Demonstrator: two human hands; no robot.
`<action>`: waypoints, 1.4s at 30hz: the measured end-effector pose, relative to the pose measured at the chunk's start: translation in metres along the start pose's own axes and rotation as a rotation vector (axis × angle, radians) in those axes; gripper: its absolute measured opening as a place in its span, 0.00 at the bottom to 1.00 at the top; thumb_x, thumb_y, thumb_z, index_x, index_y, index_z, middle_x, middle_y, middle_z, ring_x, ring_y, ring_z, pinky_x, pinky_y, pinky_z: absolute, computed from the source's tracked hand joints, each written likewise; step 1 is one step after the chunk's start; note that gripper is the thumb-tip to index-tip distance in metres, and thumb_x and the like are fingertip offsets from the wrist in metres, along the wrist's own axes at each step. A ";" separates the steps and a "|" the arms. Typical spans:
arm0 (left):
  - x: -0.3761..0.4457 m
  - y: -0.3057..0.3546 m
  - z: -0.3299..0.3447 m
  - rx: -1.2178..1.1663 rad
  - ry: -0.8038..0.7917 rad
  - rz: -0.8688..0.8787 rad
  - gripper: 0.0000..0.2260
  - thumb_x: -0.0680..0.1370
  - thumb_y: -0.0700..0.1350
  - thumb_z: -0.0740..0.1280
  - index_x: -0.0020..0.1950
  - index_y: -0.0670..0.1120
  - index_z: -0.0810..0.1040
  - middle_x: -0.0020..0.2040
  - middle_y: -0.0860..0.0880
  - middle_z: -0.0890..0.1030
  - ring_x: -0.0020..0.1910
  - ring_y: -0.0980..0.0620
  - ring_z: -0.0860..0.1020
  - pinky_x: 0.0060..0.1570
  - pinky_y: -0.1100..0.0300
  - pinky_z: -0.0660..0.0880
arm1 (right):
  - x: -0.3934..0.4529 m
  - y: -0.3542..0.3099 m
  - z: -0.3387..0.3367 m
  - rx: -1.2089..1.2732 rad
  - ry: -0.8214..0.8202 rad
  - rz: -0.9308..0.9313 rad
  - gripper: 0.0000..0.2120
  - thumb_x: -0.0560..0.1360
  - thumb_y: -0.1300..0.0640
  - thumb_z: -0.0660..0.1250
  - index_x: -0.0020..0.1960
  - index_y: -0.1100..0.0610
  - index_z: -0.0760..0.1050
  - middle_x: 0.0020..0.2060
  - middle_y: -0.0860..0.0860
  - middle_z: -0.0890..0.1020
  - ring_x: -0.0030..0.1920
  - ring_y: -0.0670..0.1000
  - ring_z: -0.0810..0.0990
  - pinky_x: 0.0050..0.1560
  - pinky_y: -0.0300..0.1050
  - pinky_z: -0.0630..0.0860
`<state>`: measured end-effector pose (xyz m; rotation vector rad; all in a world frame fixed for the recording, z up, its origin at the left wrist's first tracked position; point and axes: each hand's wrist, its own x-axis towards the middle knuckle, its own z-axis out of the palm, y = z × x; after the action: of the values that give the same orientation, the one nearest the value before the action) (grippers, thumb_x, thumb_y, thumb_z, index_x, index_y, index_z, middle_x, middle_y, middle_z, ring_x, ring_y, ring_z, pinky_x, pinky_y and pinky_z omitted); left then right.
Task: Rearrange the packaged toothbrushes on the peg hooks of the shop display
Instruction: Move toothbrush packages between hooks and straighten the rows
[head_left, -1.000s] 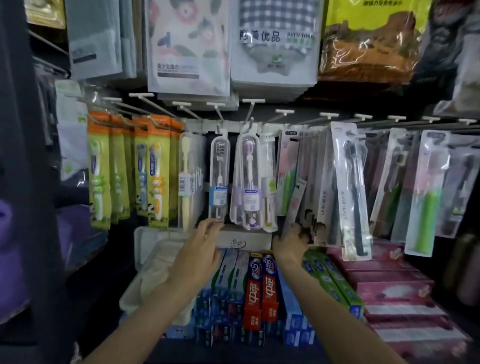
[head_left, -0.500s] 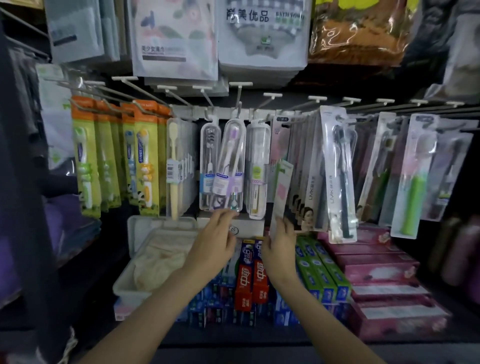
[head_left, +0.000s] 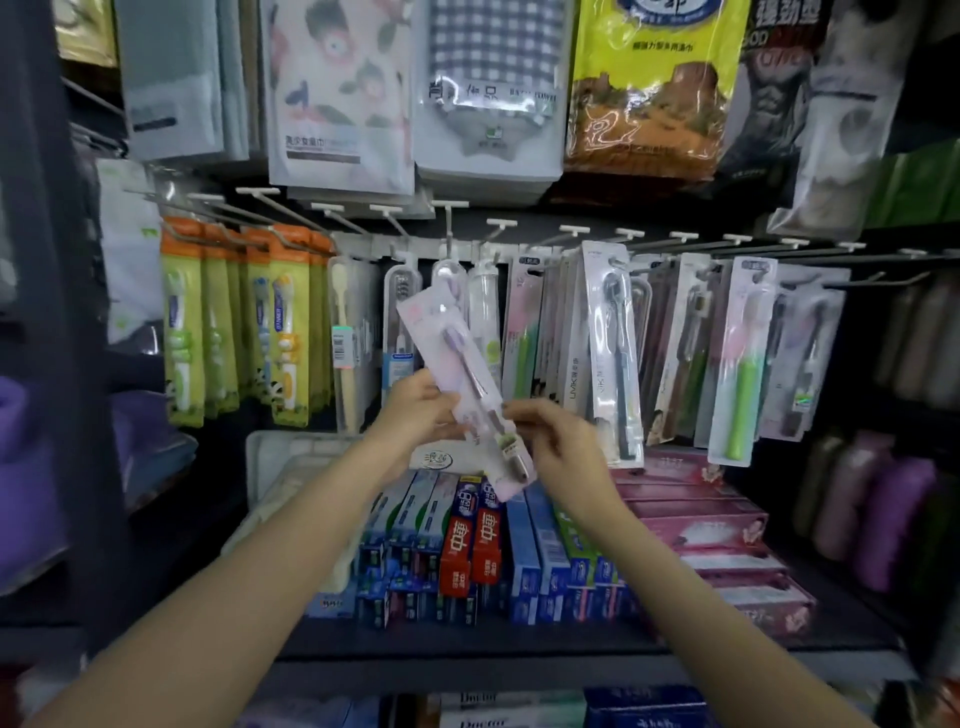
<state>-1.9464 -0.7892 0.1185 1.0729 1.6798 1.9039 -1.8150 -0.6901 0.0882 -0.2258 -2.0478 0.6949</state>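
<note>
Toothbrush pack (head_left: 464, 387) | light, stiff card, slippery blister | left hand (head_left: 422, 410) and right hand (head_left: 558, 441) pinch lower half | better hold card edges

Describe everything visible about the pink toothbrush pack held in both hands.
The pink toothbrush pack is a long, flat card with a clear blister over a purple-headed brush. It is off the hooks, tilted with its top leaning up and left, in front of the hanging packs. The left hand holds its middle from the left; the right hand pinches its lower end. Its print is too blurred to read.
</note>
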 end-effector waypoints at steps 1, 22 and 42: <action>-0.003 0.003 -0.004 0.005 -0.008 -0.005 0.09 0.78 0.33 0.61 0.56 0.39 0.75 0.49 0.41 0.80 0.40 0.49 0.80 0.37 0.62 0.80 | 0.001 -0.004 -0.008 0.048 0.030 0.032 0.19 0.73 0.76 0.53 0.51 0.61 0.77 0.46 0.50 0.81 0.46 0.43 0.79 0.50 0.33 0.76; -0.037 0.038 0.062 0.348 -0.140 0.295 0.09 0.79 0.36 0.59 0.48 0.48 0.76 0.44 0.53 0.81 0.44 0.59 0.80 0.40 0.69 0.74 | -0.030 -0.004 -0.065 0.211 0.367 0.259 0.19 0.76 0.65 0.62 0.65 0.56 0.62 0.51 0.45 0.74 0.47 0.36 0.77 0.49 0.37 0.78; 0.034 -0.002 0.292 0.942 -0.165 0.351 0.22 0.78 0.39 0.59 0.70 0.57 0.66 0.75 0.41 0.52 0.74 0.42 0.52 0.72 0.47 0.55 | 0.010 0.190 -0.283 0.283 0.534 0.607 0.30 0.76 0.68 0.57 0.72 0.46 0.57 0.58 0.52 0.74 0.47 0.52 0.75 0.44 0.46 0.74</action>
<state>-1.7508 -0.5700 0.1241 1.8899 2.4666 1.0675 -1.6073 -0.4200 0.1049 -0.7948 -1.3445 1.1387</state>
